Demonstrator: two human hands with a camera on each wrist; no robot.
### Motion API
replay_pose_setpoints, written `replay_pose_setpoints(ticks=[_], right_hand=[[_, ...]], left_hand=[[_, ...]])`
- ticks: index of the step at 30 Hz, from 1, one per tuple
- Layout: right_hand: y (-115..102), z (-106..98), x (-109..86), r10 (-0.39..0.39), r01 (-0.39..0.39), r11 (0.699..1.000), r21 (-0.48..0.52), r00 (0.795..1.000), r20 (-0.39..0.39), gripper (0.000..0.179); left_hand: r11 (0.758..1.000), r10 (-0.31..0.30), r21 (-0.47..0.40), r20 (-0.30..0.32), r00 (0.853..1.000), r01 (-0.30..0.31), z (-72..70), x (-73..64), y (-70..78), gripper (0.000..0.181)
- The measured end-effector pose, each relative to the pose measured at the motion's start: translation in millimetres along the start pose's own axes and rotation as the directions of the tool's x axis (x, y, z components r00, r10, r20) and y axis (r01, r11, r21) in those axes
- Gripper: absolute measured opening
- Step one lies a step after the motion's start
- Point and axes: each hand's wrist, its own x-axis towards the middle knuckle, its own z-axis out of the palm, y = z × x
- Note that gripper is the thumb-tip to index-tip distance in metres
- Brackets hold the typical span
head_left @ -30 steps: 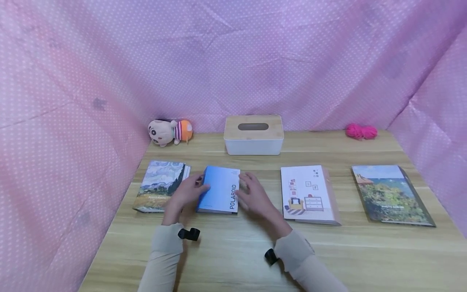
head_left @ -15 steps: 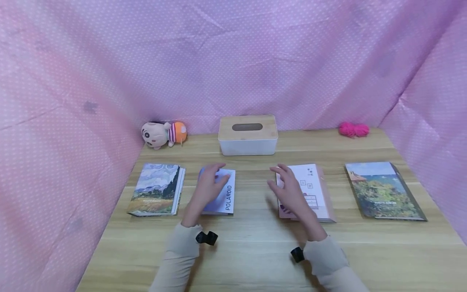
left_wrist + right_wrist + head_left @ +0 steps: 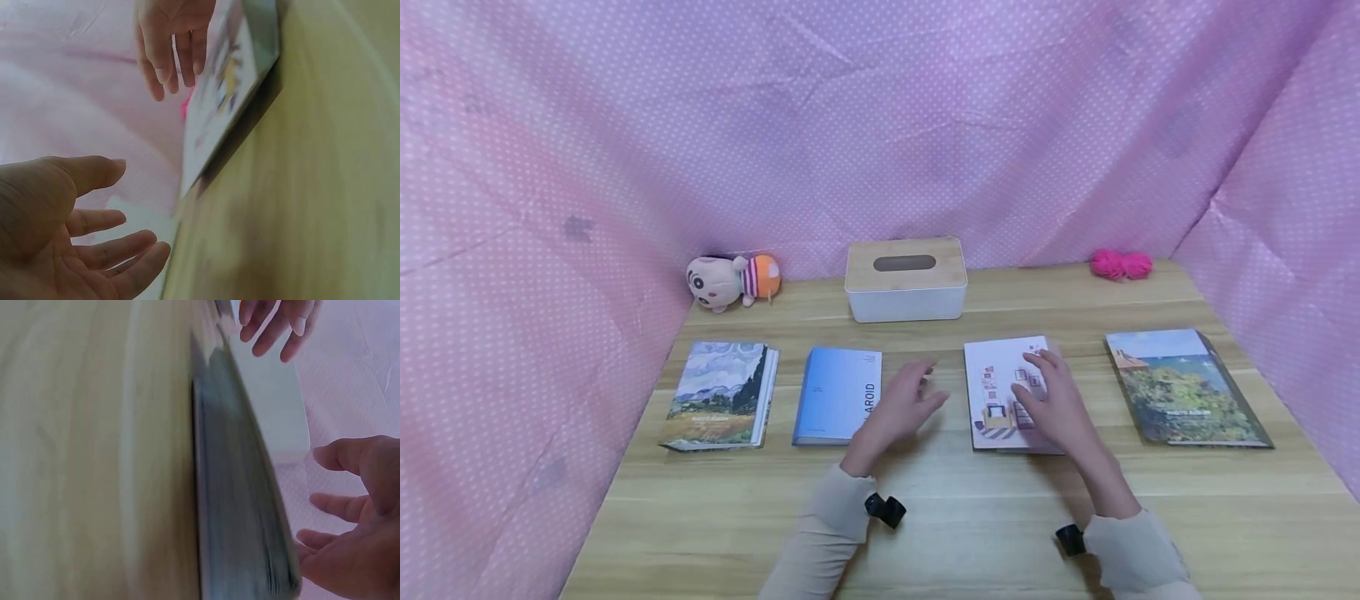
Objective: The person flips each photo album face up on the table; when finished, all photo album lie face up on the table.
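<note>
Nothing is held by the left hand (image 3: 901,407) or right hand (image 3: 1060,408), fingers loosely spread; the white album (image 3: 1000,387), seemingly untouched, is best grasped by opposite edges.

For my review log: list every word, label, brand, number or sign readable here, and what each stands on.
"LAROID": blue rectangular book; the word's start is hidden behind the left hand. Its other print is too small to read.
"PHOTO ALBUM", small: rectangular book with a painted green garden cover.
Too blurred to read: print on the rectangular book with a painted wheat field cover.
Too small to read: marks on the white rectangular book with furniture drawings.
</note>
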Motion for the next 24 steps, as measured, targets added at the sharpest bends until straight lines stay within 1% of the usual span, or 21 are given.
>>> replay_pose_setpoints(ticks=[4,5,7,10,13,16,20,24], right_hand=[[11,-10,-3.9,0.081,-0.079,0.996,-0.04,0.995,0.049,0.069],[15,-12,-4.5,0.091,-0.088,0.995,-0.046,0.994,0.061,0.072],[21,-15,-5.8,0.108,-0.103,0.993,-0.059,0.99,0.093,0.077],[31,-19,-7.1,0.138,-0.128,0.989,-0.076,0.98,0.144,0.082],[39,-24,-8.2,0.167,-0.155,0.985,-0.079,0.97,0.179,0.082],[45,-28,-8.7,0.165,-0.157,0.986,-0.055,0.968,0.191,0.079],[46,-31,-9.5,0.179,-0.179,0.984,-0.019,0.963,0.202,0.072],[44,-33,-10.9,0.219,-0.226,0.974,0.012,0.954,0.205,0.068]], left_hand=[[1.0,0.004,0.013,0.044,0.999,-0.005,17.0,4.5,4.3,0.065],[1.0,0.012,0.012,0.052,0.999,-0.012,21.1,4.8,4.6,0.066],[1.0,0.006,-0.002,0.069,0.998,-0.006,29.8,5.3,5.2,0.068],[1.0,0.0,-0.024,0.076,0.997,0.002,41.1,6.3,7.1,0.067],[0.998,-0.014,-0.057,0.076,0.997,0.019,49.1,9.9,10.6,0.061],[0.995,-0.016,-0.096,0.057,0.998,0.021,54.8,15.2,13.5,0.053],[0.989,-0.055,-0.132,0.033,0.998,0.059,60.7,20.0,16.2,0.054],[0.989,-0.083,-0.123,0.029,0.996,0.086,63.5,22.3,19.2,0.058]])
